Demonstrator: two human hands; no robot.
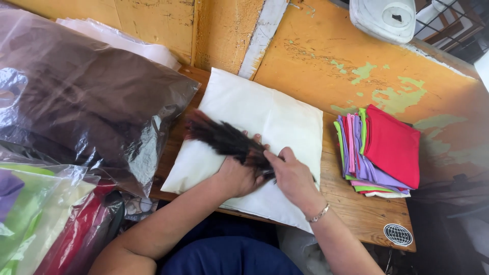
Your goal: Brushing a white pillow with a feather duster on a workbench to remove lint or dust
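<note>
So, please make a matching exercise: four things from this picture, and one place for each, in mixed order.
Things:
1. white square cushion
2. bunch of dark feathers
3. stack of folded coloured cloths
4. clear plastic bag of brown fabric

Places:
a. right end of the wooden table
b. far left
c. table middle
d. under both hands

Pairs: 1-c, 2-d, 3-a, 4-b

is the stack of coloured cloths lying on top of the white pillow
No, the stack of coloured cloths lies on the wooden table to the right of the white pillow, apart from it.

Both forearms reach forward, left hand (238, 175) and right hand (293, 175) side by side, fingers curled in a grip.
</note>
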